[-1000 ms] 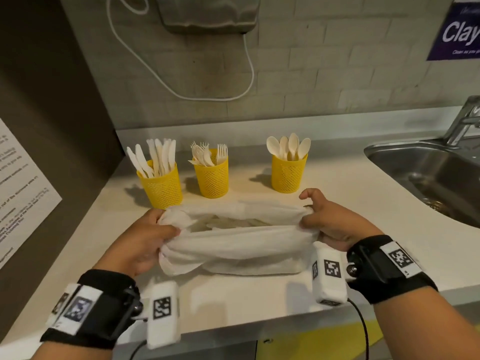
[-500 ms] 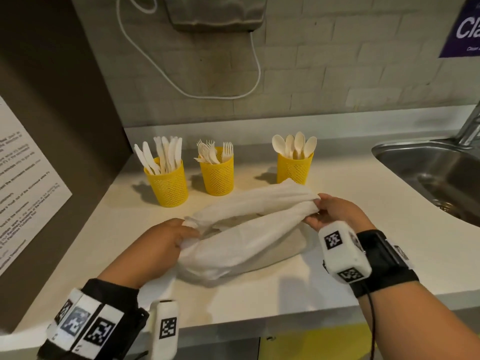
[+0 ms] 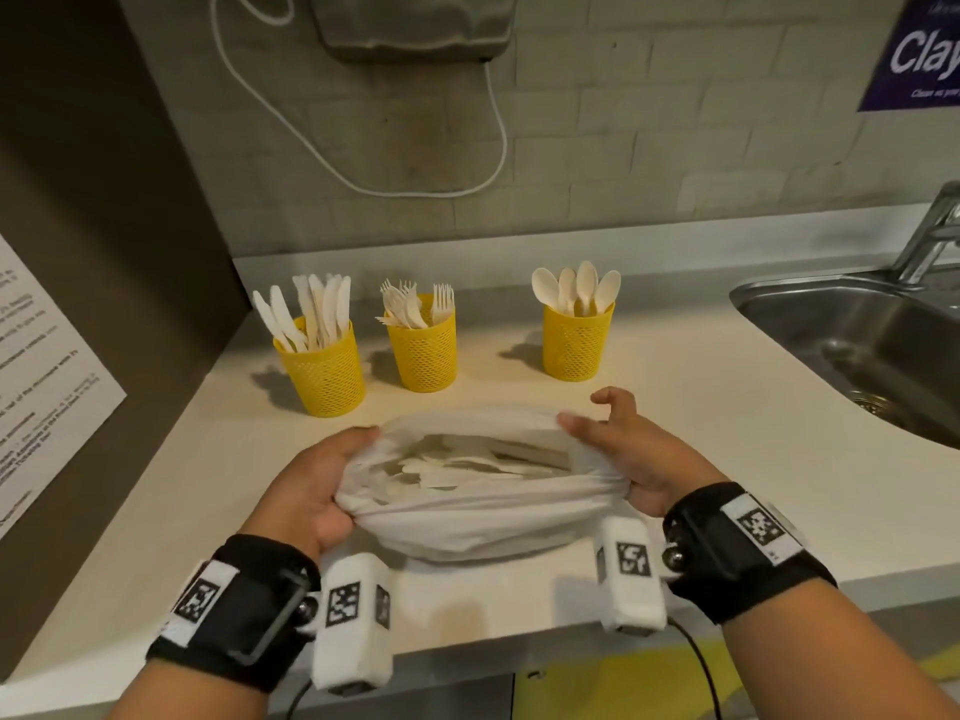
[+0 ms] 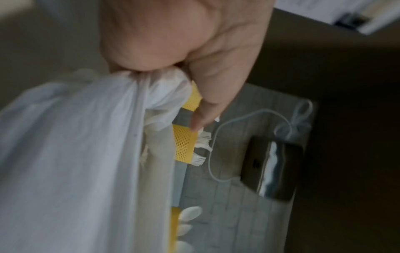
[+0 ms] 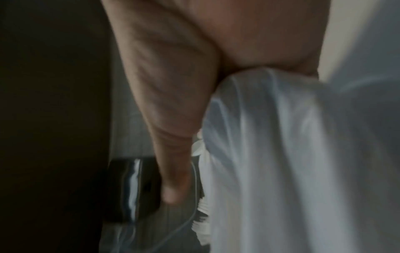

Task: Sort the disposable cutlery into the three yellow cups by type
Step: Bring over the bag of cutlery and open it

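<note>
Left hand [image 3: 311, 491] bunches the left rim of the white bag [image 3: 467, 522]; loose cutlery [image 3: 457, 467] lies inside — on the counter [image 3: 675, 433] before three yellow cups [image 3: 423, 343]. Right hand [image 3: 623, 449] clamps the right rim, index finger lifted. Risk: thin plastic slips or tears — pieces spill, mixed types tangle.

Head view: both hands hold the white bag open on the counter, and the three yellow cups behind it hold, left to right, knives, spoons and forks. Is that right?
Not quite. The head view shows the left hand and right hand holding the white bag open, but the order is wrong: the left cup holds knives, the middle cup forks, the right cup spoons.
</note>
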Action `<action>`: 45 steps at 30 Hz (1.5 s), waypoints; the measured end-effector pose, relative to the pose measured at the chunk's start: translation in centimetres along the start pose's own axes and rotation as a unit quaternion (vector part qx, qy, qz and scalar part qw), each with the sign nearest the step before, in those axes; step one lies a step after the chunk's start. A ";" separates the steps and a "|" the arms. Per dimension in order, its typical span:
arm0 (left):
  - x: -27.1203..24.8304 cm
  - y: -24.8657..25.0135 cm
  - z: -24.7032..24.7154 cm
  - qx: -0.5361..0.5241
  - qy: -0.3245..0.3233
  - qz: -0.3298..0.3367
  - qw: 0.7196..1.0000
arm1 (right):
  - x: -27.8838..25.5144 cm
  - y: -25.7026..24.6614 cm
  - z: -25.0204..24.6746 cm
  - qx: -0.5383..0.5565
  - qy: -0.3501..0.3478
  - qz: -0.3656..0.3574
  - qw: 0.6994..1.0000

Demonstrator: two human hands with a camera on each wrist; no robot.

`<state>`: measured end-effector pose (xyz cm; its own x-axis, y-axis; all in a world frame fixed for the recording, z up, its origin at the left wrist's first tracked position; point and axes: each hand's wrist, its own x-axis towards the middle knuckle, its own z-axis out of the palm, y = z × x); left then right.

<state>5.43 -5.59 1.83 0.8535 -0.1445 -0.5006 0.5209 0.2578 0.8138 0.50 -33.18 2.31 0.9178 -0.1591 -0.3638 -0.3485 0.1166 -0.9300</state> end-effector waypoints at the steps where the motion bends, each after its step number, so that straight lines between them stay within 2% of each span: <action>1: 0.4 -0.2 0.1 0.078 0.034 0.032 0.996 | 0.2 0.3 0.1 -0.105 0.022 -0.038 0.993; 3: 1.0 -0.4 0.0 0.234 0.097 0.103 0.962 | 0.5 0.3 0.4 -0.219 0.121 -0.134 0.959; 5: 1.1 -0.3 -0.2 0.328 0.121 0.132 0.927 | 0.5 0.2 0.5 -0.270 0.195 -0.226 0.915; 7: 1.2 -0.1 -0.5 0.344 0.123 0.127 0.922 | 0.4 0.1 0.2 -0.316 0.204 -0.241 0.895; 9: 1.5 0.3 -0.9 0.292 0.119 0.089 0.945 | 0.3 -0.1 0.0 -0.340 0.188 -0.196 0.900; 11: 2.1 0.4 -1.2 0.190 0.105 0.064 0.974 | 0.6 -0.4 0.0 -0.243 0.148 -0.132 0.950; 12: 2.2 0.5 -1.2 0.142 0.098 0.062 0.983 | 0.8 -0.7 0.1 -0.139 0.113 -0.084 0.980; 13: 2.4 0.5 -1.3 0.100 0.091 0.062 0.989 | 1.2 -0.7 0.0 -0.027 0.074 -0.027 0.996; 15: 2.7 0.5 -1.1 0.047 0.092 0.076 0.992 | 1.8 -0.7 -0.1 0.110 0.046 0.034 0.992; 18: 2.0 0.5 -0.7 0.037 0.111 0.099 0.988 | 2.2 -0.7 -0.3 0.161 0.057 0.024 0.985; 19: 1.4 0.6 -0.5 0.050 0.098 0.099 0.989 | 2.0 -0.5 -0.3 0.170 0.068 0.012 0.983; 21: 0.4 0.7 -0.4 0.100 0.050 0.108 0.988 | 1.8 0.0 -0.5 0.119 0.075 -0.017 0.990; 22: -0.3 0.8 -0.2 0.142 0.035 0.114 0.983 | 1.7 0.2 -0.4 0.057 0.092 -0.044 0.993; 24: -1.2 1.0 -0.3 0.253 0.051 0.115 0.959 | 1.5 0.4 -0.3 -0.125 0.137 -0.106 0.977; 26: -1.9 0.9 -0.3 0.310 0.041 0.114 0.943 | 1.1 0.1 0.0 -0.209 0.135 -0.131 0.960; 28: -1.9 0.7 -0.2 0.280 0.011 0.110 0.954 | 0.5 -0.3 0.7 -0.196 0.094 -0.118 0.969; 30: -1.3 0.4 0.2 0.229 0.014 0.103 0.968 | -0.2 -0.6 1.3 -0.206 0.046 -0.084 0.974; 31: -1.0 0.2 0.4 0.195 0.025 0.102 0.975 | -0.1 -0.6 1.2 -0.267 0.033 -0.067 0.961; 33: -0.3 0.1 1.0 0.108 0.041 0.104 0.988 | 0.3 -0.6 1.4 -0.383 0.052 -0.067 0.920; 34: 0.0 0.2 1.3 0.059 0.044 0.105 0.992 | 0.4 -0.6 1.8 -0.394 0.070 -0.084 0.913; 35: 0.4 0.4 1.5 0.015 0.045 0.102 0.994 | 0.6 -0.5 2.2 -0.371 0.085 -0.101 0.919; 36: 0.7 0.7 1.7 -0.028 0.042 0.098 0.994 | 1.0 -0.4 2.3 -0.293 0.091 -0.108 0.946; 38: 1.2 1.5 1.9 -0.128 0.028 0.077 0.988 | 1.4 -0.7 2.3 -0.052 0.076 -0.059 0.994; 39: 1.4 2.1 1.8 -0.170 0.022 0.069 0.983 | 1.9 -0.8 2.0 0.066 0.058 -0.026 0.996; 40: 1.7 2.4 1.6 -0.193 0.023 0.067 0.979 | 2.3 -0.7 1.6 0.136 0.045 0.003 0.990; 45: 2.3 1.4 0.9 -0.162 0.058 0.049 0.984 | 2.8 1.6 -0.1 0.175 -0.020 0.087 0.981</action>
<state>8.16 -6.42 2.08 0.8825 0.0003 -0.4702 0.3901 0.5580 0.7325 2.52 -33.56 -0.19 0.8595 -0.0685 -0.5065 -0.4205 0.4683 -0.7771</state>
